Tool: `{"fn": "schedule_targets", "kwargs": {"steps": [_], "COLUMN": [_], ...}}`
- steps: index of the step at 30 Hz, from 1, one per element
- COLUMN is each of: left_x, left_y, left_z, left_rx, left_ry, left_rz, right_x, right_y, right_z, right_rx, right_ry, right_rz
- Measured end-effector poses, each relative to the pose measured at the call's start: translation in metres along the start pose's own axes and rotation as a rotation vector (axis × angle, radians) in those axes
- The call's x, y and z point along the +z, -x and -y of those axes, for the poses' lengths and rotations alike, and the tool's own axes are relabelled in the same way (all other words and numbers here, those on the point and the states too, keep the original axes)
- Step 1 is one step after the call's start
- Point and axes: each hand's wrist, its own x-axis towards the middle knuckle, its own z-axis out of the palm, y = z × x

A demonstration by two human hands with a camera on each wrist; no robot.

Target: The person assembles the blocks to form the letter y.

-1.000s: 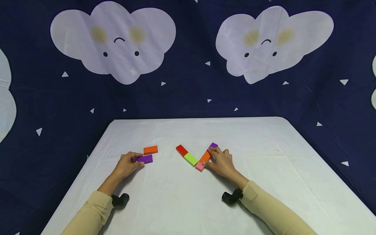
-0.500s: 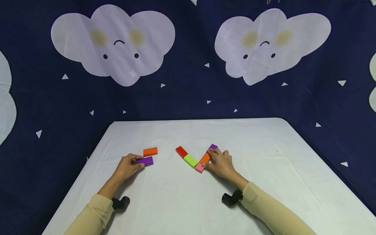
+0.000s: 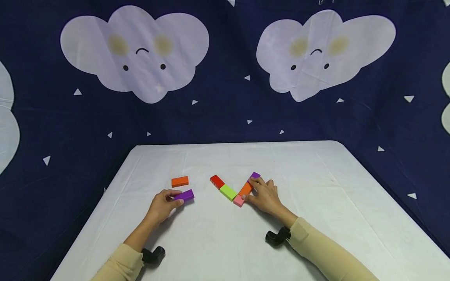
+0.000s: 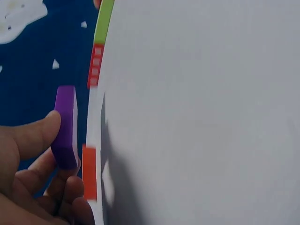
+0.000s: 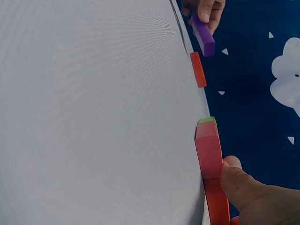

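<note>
Left hand (image 3: pixel 162 206) pinches a smooth purple block (image 3: pixel 186 195), oblong, one face paler, up off the white table (image 3: pixel 211 242), nine o'clock from the pink block (image 3: pixel 238 201); right hand (image 3: pixel 266 198) grips the angled row's orange block (image 3: pixel 245 189); loose orange brick (image 3: pixel 180 181) lies beyond, toward twelve.

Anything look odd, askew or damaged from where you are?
Only the backdrop: faces on its left cloud and right cloud are upside down, mouths above eyes. The purple block in the left hand shows no visible damage; nothing else stands out.
</note>
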Motion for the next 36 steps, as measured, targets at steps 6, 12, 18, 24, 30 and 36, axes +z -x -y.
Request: {"fn": "schedule_targets", "kwargs": {"steps": [6,12,18,24,30,36], "left_x": [0.022,0.044,0.065,0.081,0.093,0.102], "left_y": [0.013,0.022,0.03,0.032,0.031,0.032], "left_z": [-0.012,-0.023,-0.032,-0.037,-0.039,-0.043], "left_rx": [-0.012,0.001,0.035,0.092,0.167,0.201], "left_ry": [0.083,0.115,0.11,0.076,0.026,-0.027], "left_rz": [0.0,-0.005,0.007,0.016,0.015,0.022], "right_x": [0.0,0.0,0.001,0.001,0.0,0.001], "right_y": [0.0,0.0,0.001,0.0,0.0,0.001], "right_z": [0.0,0.0,-0.001,0.0,0.0,0.0], "right_rx": [0.003,0.006,0.003,-0.004,-0.006,-0.011], "right_ry": [-0.006,-0.006,-0.011,-0.006,0.001,-0.001], "right_rz": [0.003,0.005,-0.001,-0.006,-0.005,-0.012]}}
